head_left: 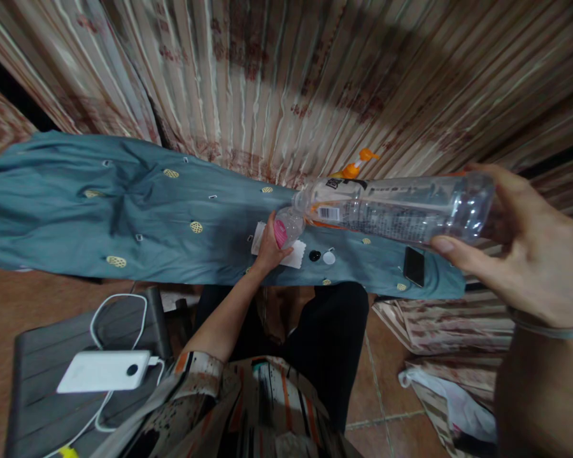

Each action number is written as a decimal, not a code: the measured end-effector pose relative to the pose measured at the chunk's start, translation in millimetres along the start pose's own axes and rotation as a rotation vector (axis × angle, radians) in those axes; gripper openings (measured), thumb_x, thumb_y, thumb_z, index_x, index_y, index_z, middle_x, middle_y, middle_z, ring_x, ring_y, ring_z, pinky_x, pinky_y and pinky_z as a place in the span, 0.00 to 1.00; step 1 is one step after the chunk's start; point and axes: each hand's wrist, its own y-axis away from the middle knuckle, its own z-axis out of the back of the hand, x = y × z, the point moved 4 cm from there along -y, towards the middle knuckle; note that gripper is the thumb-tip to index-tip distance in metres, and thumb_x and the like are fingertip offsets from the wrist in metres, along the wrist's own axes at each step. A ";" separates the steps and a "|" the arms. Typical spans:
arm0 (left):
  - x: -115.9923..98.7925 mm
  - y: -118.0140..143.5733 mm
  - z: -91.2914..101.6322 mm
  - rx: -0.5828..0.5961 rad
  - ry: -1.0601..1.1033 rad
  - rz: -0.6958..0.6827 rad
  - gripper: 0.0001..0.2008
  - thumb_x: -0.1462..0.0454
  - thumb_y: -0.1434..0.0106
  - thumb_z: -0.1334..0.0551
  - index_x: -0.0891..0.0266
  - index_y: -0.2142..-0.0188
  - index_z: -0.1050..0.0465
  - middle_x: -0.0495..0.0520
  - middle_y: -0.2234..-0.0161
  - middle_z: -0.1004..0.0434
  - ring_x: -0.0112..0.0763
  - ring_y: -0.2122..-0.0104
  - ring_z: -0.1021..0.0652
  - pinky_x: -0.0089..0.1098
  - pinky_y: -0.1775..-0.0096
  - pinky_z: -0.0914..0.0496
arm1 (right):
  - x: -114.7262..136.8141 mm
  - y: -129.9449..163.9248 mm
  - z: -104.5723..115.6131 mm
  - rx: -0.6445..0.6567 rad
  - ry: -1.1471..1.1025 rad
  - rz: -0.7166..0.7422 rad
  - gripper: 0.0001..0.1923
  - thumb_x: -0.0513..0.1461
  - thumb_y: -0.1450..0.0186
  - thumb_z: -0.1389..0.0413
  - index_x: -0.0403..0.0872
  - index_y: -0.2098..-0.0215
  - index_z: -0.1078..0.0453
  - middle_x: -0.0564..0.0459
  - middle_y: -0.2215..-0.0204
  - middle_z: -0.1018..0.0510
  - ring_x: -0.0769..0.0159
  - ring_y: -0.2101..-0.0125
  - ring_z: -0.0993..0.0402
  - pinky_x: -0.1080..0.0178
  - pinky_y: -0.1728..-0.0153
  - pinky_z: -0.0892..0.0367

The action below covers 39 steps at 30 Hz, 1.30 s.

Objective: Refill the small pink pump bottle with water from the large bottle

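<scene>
Head view, read from left to right, with the blue-green cloth spread across a surface as the landmark. Below the cloth's left part, a white power bank with a white cable lies on a dark grey seat. At the cloth's near edge, about the middle, the left hand has its fingers curled around a small clear container with a pink label, held above a white tissue that lies on the cloth. Just right of the tissue, on the cloth, are a black cap and a white cap. Above the cloth's right part, the right hand grips the base end of a large clear plastic bottle, thumb beneath and fingers behind; the bottle lies nearly horizontal, its mouth meeting the small container. Behind the bottle's neck stands an orange pump top. A black phone lies near the cloth's right end, below the bottle.
</scene>
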 end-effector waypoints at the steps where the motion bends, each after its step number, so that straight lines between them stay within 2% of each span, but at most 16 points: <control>1: 0.1 -0.1 0.0 -0.002 0.002 0.001 0.64 0.69 0.57 0.24 0.60 0.26 0.57 0.70 0.27 0.43 0.62 0.27 0.38 0.60 0.26 0.48 | -0.6 -0.3 0.0 0.000 0.001 0.007 0.53 0.66 0.47 0.35 0.48 0.31 0.31 0.41 0.48 0.15 0.44 0.55 0.14 0.45 0.53 0.18; 6: 0.0 0.3 1.5 -0.001 -0.001 -0.010 0.63 0.68 0.56 0.23 0.56 0.26 0.55 0.67 0.27 0.42 0.61 0.28 0.37 0.60 0.26 0.45 | 0.1 -1.6 0.5 -0.006 -0.003 0.053 0.51 0.68 0.45 0.37 0.53 0.31 0.32 0.43 0.47 0.15 0.45 0.56 0.14 0.43 0.55 0.18; 13: 0.6 0.2 1.6 -0.004 -0.006 -0.029 0.63 0.68 0.56 0.23 0.56 0.26 0.56 0.67 0.27 0.42 0.60 0.28 0.37 0.60 0.26 0.46 | 3.9 -3.3 1.6 -0.027 0.001 0.051 0.53 0.70 0.46 0.38 0.48 0.33 0.30 0.40 0.52 0.15 0.47 0.62 0.14 0.47 0.62 0.17; 17: 0.6 -0.3 0.9 -0.004 -0.024 -0.023 0.64 0.68 0.57 0.23 0.58 0.26 0.56 0.68 0.27 0.44 0.61 0.27 0.38 0.60 0.26 0.47 | 5.3 -5.3 2.3 -0.014 0.025 0.046 0.55 0.72 0.46 0.41 0.48 0.33 0.30 0.38 0.51 0.15 0.42 0.59 0.15 0.42 0.58 0.19; 22: 0.1 0.2 1.3 0.000 -0.015 -0.027 0.63 0.67 0.56 0.23 0.58 0.26 0.56 0.68 0.27 0.42 0.60 0.27 0.38 0.60 0.26 0.47 | 8.1 -7.3 3.2 -0.012 0.044 0.051 0.56 0.72 0.46 0.42 0.44 0.33 0.30 0.36 0.52 0.15 0.42 0.61 0.14 0.44 0.61 0.19; 25: 0.6 0.2 1.2 -0.001 -0.010 -0.023 0.63 0.67 0.56 0.23 0.58 0.26 0.56 0.68 0.27 0.43 0.59 0.27 0.38 0.59 0.26 0.47 | 9.2 -7.9 3.5 -0.026 0.064 0.072 0.57 0.73 0.45 0.43 0.42 0.33 0.29 0.35 0.52 0.15 0.40 0.59 0.14 0.42 0.58 0.19; 29: 2.0 0.2 0.5 -0.004 -0.020 -0.005 0.63 0.68 0.56 0.23 0.59 0.26 0.57 0.69 0.27 0.44 0.58 0.27 0.38 0.58 0.26 0.47 | 8.8 -8.8 4.1 -0.028 0.087 0.082 0.57 0.74 0.45 0.46 0.45 0.33 0.30 0.38 0.53 0.15 0.41 0.58 0.14 0.41 0.56 0.19; 33: 3.2 0.5 0.2 -0.009 -0.008 -0.024 0.63 0.68 0.56 0.24 0.56 0.26 0.57 0.66 0.26 0.44 0.59 0.27 0.38 0.59 0.26 0.47 | 8.6 -9.9 3.9 0.005 0.100 0.088 0.55 0.74 0.44 0.46 0.49 0.32 0.32 0.40 0.52 0.15 0.40 0.55 0.14 0.40 0.54 0.20; 39: 2.9 -0.1 0.6 -0.006 -0.018 -0.032 0.64 0.68 0.56 0.24 0.56 0.25 0.57 0.68 0.27 0.43 0.63 0.28 0.38 0.62 0.26 0.47 | 11.1 -12.4 4.9 0.014 0.096 0.069 0.61 0.76 0.46 0.48 0.43 0.32 0.32 0.34 0.50 0.16 0.33 0.52 0.16 0.34 0.52 0.22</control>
